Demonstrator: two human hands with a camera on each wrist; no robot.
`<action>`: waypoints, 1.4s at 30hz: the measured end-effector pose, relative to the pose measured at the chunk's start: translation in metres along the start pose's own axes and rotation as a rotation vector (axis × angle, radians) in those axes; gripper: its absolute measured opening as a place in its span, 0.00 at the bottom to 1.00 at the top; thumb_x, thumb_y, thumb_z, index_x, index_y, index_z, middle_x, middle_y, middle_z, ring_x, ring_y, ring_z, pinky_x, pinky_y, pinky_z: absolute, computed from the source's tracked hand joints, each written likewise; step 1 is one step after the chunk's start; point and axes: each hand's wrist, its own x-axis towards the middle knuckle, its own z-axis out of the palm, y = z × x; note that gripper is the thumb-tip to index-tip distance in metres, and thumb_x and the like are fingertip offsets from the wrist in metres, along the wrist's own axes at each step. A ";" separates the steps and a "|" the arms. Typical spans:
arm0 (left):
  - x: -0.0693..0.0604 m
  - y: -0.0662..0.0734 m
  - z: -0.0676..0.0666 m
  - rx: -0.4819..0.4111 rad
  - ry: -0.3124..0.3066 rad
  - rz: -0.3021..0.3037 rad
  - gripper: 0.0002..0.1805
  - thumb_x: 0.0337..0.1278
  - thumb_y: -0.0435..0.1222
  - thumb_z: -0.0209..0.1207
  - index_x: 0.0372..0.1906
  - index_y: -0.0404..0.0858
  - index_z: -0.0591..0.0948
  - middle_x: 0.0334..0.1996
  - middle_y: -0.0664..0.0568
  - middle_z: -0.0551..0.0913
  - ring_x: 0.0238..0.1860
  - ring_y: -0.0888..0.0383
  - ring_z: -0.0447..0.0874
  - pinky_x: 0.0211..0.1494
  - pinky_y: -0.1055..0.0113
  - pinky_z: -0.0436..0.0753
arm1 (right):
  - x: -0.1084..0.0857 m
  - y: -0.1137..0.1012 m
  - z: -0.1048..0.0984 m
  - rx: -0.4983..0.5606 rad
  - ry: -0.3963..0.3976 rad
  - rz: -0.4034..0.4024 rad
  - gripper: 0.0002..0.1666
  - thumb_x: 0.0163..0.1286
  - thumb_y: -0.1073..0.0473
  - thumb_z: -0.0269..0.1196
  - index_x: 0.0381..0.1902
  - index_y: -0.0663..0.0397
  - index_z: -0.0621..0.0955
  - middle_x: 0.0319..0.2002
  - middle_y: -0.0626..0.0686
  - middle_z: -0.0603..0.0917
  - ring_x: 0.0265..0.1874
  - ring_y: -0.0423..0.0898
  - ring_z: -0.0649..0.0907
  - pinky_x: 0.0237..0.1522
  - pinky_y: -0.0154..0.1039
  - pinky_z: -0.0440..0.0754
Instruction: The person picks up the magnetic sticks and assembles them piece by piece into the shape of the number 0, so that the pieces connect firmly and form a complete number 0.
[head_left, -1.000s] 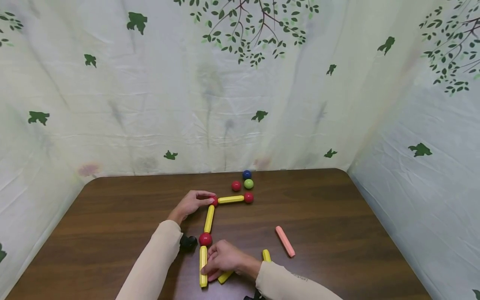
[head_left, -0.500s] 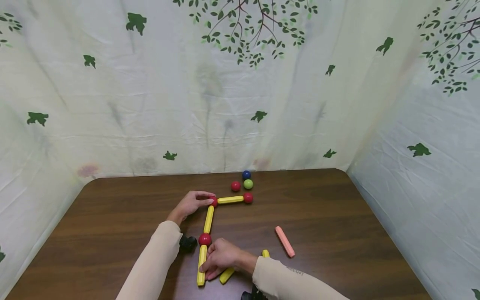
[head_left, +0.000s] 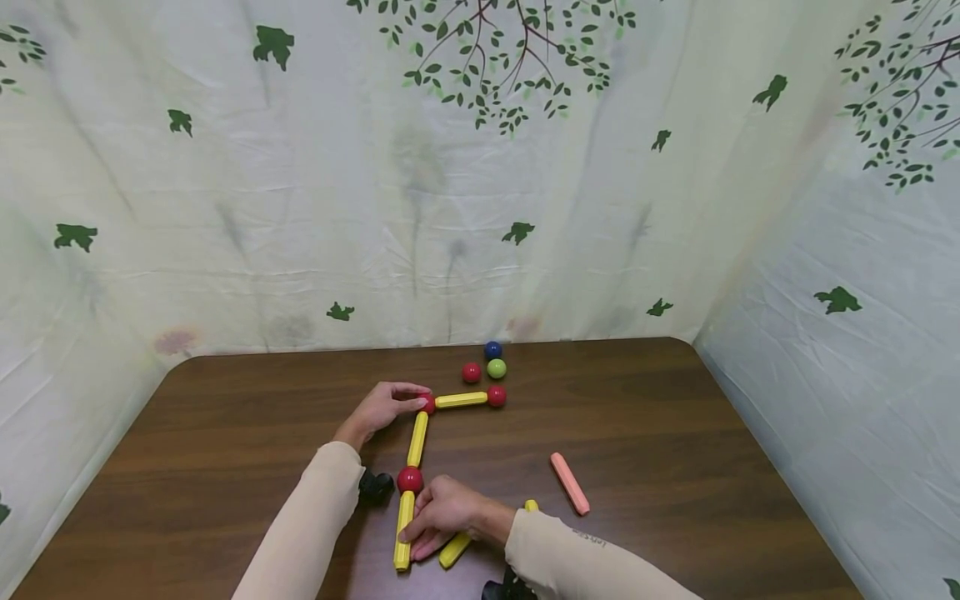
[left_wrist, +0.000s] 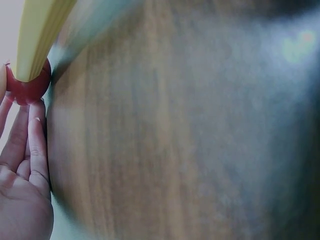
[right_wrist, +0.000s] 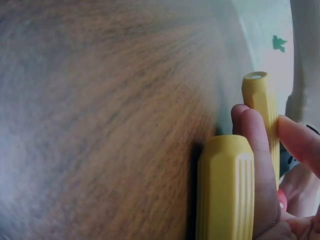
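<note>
Toward the table's back, my left hand [head_left: 378,412] pinches a red ball [head_left: 428,403]; the left wrist view shows fingers round this red ball [left_wrist: 36,91] and a yellow rod [left_wrist: 40,37] against it. From that corner one yellow rod [head_left: 461,400] runs right to another red ball [head_left: 497,396]. A second yellow rod [head_left: 417,439] comes forward to a third red ball [head_left: 410,479]. Nearest me, a ribbed yellow rod [head_left: 403,533] meets that ball, pinched between thumb and fingers of my right hand [head_left: 447,517]. Its free end has a silvery disc in the right wrist view.
A loose yellow rod [head_left: 454,551] lies beside my right hand, and another yellow rod [head_left: 532,506] is mostly hidden by the sleeve. Further right lies a pink rod [head_left: 570,483]. Blue [head_left: 492,350], green [head_left: 497,368] and red [head_left: 471,372] balls sit near the back edge.
The near end of the rod in my right hand has swung slightly left, and that hand shifted a little with it. My left hand stays on its ball.
</note>
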 end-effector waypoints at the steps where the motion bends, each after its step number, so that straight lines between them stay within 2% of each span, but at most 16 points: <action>1: 0.000 0.001 0.000 -0.002 -0.001 -0.001 0.19 0.59 0.42 0.64 0.53 0.39 0.83 0.54 0.44 0.81 0.59 0.46 0.72 0.66 0.44 0.62 | 0.000 0.000 0.000 0.001 -0.002 0.003 0.11 0.59 0.73 0.66 0.22 0.59 0.76 0.19 0.57 0.84 0.15 0.40 0.82 0.23 0.35 0.82; 7: 0.000 0.001 0.000 0.007 -0.002 -0.002 0.19 0.59 0.42 0.64 0.53 0.40 0.83 0.55 0.44 0.80 0.60 0.46 0.71 0.66 0.43 0.61 | -0.001 -0.001 -0.001 -0.006 0.004 0.005 0.11 0.59 0.72 0.67 0.23 0.59 0.76 0.19 0.55 0.83 0.14 0.40 0.82 0.23 0.35 0.82; 18: 0.001 -0.002 -0.001 0.014 0.003 -0.011 0.19 0.59 0.43 0.64 0.53 0.41 0.83 0.55 0.44 0.80 0.59 0.46 0.71 0.66 0.42 0.61 | -0.005 -0.001 -0.002 -0.089 0.056 -0.006 0.12 0.57 0.70 0.69 0.22 0.58 0.76 0.20 0.56 0.85 0.14 0.40 0.82 0.22 0.36 0.82; 42: -0.001 0.002 0.000 -0.015 -0.003 -0.002 0.19 0.58 0.42 0.64 0.53 0.40 0.83 0.54 0.45 0.81 0.58 0.47 0.72 0.66 0.45 0.63 | -0.007 -0.001 -0.007 -0.050 0.044 -0.050 0.07 0.57 0.74 0.67 0.28 0.63 0.78 0.21 0.57 0.84 0.14 0.42 0.81 0.23 0.39 0.83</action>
